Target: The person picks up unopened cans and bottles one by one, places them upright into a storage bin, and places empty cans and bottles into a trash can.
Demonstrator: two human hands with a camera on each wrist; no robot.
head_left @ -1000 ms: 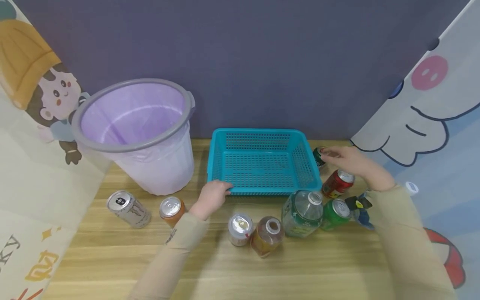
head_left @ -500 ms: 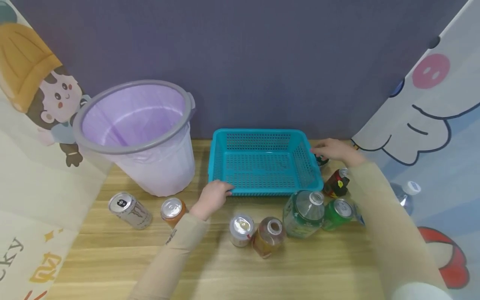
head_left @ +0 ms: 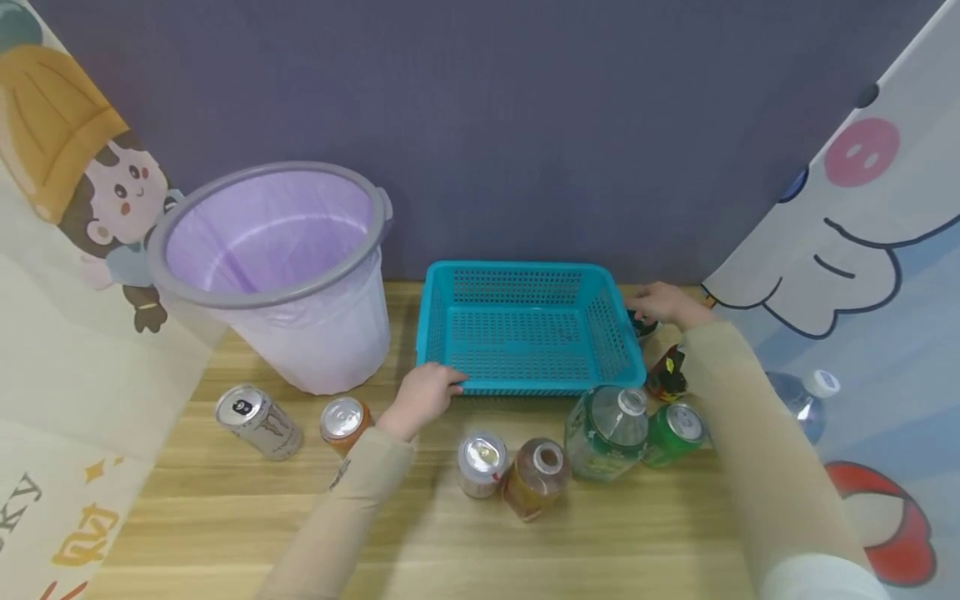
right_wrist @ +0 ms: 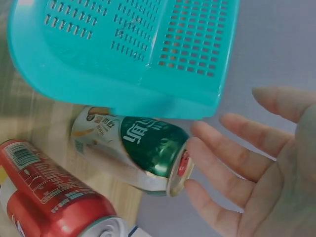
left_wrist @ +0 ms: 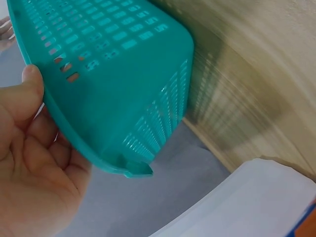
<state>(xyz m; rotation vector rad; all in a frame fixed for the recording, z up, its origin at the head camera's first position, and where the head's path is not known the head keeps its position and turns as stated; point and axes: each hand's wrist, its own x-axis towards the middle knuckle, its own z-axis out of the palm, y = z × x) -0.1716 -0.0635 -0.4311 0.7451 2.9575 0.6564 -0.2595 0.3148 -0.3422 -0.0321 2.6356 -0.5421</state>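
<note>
My left hand grips the front left rim of a turquoise plastic basket, the thumb on the inside and the fingers curled beneath the edge. Past the basket's right side, my right hand hovers close to the rim with its fingers loosely extended. In the right wrist view those fingertips are right at the lid end of a green and white drink can, which stands beside the basket; nothing is pinched between them. The basket holds nothing. A red can stands next to the green and white one.
A lined purple bin stands at the left. Along the basket's front are a Monster can, an orange can, a silver can, a brown-tinted bottle, a large green-labelled bottle and a green can. Walls surround the table.
My right hand has moved left from the green and white can to the basket's right edge, and its forearm has swung inward. The left hand keeps its grip on the rim.
</note>
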